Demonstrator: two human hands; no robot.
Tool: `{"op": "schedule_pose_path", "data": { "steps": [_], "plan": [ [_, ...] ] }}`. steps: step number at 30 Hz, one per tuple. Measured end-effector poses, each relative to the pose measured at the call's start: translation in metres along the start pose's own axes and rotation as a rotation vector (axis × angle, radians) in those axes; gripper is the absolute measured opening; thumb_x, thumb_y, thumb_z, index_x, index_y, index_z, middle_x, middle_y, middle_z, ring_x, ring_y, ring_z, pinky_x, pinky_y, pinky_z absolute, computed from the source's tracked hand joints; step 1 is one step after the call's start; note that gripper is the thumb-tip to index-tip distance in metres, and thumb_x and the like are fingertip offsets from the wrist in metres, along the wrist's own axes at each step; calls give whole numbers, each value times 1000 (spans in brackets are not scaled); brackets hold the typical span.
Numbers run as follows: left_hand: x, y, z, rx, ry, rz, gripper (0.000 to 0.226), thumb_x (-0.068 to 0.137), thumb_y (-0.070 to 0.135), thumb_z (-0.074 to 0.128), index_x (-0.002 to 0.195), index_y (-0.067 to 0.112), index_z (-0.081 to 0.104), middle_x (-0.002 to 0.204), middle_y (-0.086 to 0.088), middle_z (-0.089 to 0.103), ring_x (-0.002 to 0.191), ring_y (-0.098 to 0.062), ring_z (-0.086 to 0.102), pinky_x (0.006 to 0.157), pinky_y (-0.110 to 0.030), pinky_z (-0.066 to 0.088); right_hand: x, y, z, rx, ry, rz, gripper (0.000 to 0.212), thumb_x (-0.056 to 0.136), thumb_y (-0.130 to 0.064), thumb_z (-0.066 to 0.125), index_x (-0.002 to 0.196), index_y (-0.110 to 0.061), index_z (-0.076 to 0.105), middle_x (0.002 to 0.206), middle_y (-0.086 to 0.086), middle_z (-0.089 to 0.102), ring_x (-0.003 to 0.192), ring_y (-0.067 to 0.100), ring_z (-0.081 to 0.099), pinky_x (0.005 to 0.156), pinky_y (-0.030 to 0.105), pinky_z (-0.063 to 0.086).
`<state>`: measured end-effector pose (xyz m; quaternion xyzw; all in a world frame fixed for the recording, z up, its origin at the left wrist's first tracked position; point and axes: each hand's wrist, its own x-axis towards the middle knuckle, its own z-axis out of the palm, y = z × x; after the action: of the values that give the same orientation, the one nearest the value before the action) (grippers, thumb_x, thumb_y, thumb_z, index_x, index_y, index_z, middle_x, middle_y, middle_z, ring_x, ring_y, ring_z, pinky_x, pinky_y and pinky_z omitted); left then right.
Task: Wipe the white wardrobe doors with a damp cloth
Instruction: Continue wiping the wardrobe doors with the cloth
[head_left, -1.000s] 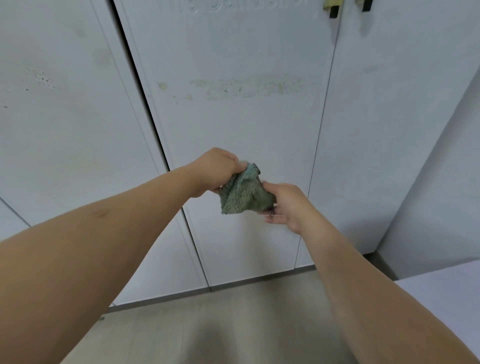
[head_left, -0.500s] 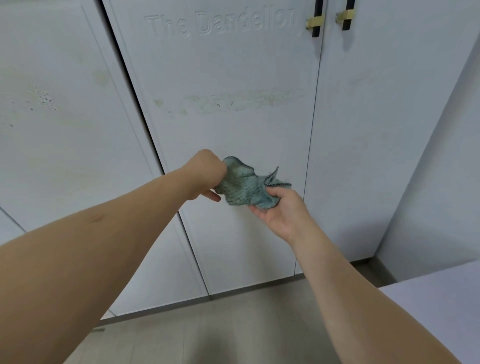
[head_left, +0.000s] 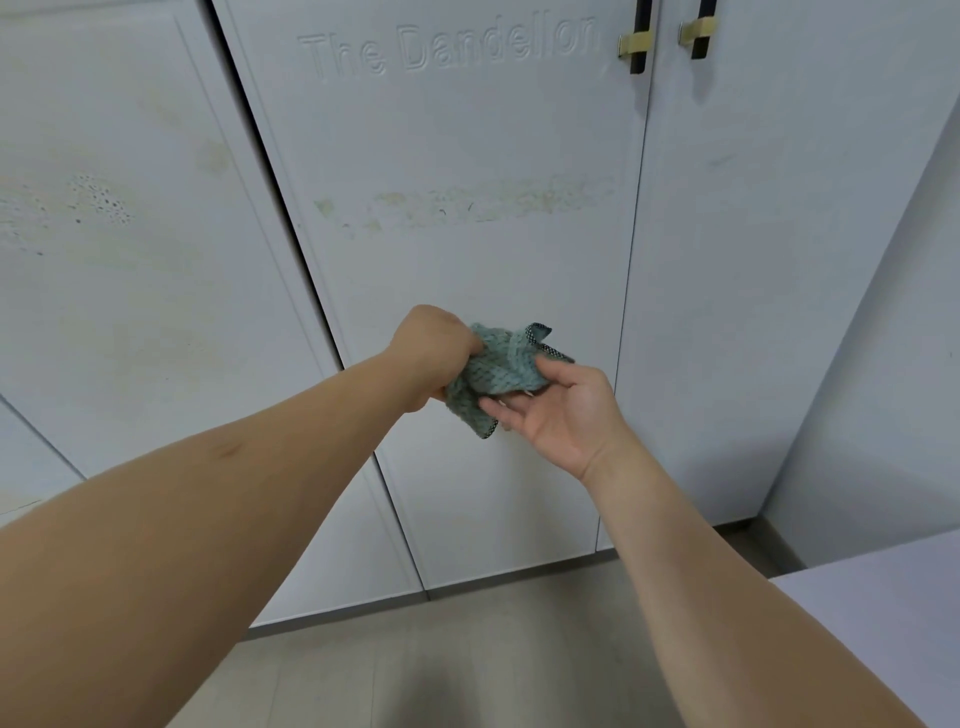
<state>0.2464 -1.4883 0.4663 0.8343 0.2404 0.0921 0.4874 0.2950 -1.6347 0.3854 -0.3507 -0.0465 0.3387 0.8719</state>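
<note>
Right hand (head_left: 563, 410) now palm-up under cloth (head_left: 501, 371)

Soft even daylight, faint floor shadow, wide-angle edge bending

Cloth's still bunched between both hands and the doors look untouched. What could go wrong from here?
1. The cloth is a wad: the left hand grips one end, the right hand pinches the other. Wiped like that, it may only smear the yellowish streak on the middle door.
2. The speckled patch on the left door lies off to the side and could be missed.
3. A wide pass might snag the cloth on the handles.
</note>
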Motion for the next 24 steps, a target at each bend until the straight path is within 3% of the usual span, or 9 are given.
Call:
{"op": "schedule_pose_path", "data": {
  "steps": [2,5,7,9,12,14,18,20,24],
  "plan": [
    [4,1,-3,20,31,20,14,88,3,59,96,-5,65,99,-25,70,89,-39,71,77,-53,62,1,-3,-7,-176,226,16,34,88,-13,45,117,-2,60,125,18,66,107,36,69,87,48,56],
    [5,7,-8,85,-16,30,10,87,2,54,90,-2,62,93,-21,66,90,-37,69,83,-54,60,6,-6,-20,-329,439,-168,30,71,-28,52,98,-15,54,112,6,52,105,36,57,95,50,48],
    [3,12,-7,122,-81,28,17,87,3,52,96,-2,65,95,-19,66,92,-36,70,85,-51,61,6,-9,-17,-378,288,-308,51,72,-38,58,119,-17,58,126,-1,55,125,30,52,108,51,42],
    [1,15,-4,44,-209,1,24,85,2,51,103,-4,66,103,-21,68,96,-36,70,86,-49,61,7,-6,-13,-364,46,-266,72,75,-31,66,143,-15,48,142,4,54,130,23,53,105,46,46],
    [1,19,6,-102,-317,-4,26,86,-3,48,102,-6,69,105,-20,72,95,-33,71,88,-48,60,6,1,-13,-236,-186,-99,64,78,-5,63,140,4,48,129,28,59,114,41,60,101,55,45],
    [5,21,12,-49,-258,57,24,88,-3,51,103,-7,70,103,-19,73,95,-32,72,89,-49,60,11,4,-16,-191,-178,-61,56,81,0,62,135,11,52,122,28,62,108,39,62,98,50,49],
    [18,15,16,110,81,213,14,91,14,64,104,13,69,88,0,67,79,-22,63,65,-27,51,25,-11,-24,-290,271,-184,34,85,2,67,118,1,65,107,24,72,90,38,71,73,50,59],
    [24,8,9,219,244,295,20,90,18,57,106,18,68,92,4,67,82,-19,64,69,-27,50,31,-25,-35,-182,553,-292,24,84,-1,67,108,-6,67,97,17,72,82,34,71,58,44,59],
    [31,-8,-5,391,420,440,29,92,18,52,118,15,65,119,-1,60,93,-17,59,74,-30,43,51,-50,-35,-100,707,-676,11,88,-11,64,78,-17,64,79,2,59,66,15,56,62,30,51]
  ]
}}
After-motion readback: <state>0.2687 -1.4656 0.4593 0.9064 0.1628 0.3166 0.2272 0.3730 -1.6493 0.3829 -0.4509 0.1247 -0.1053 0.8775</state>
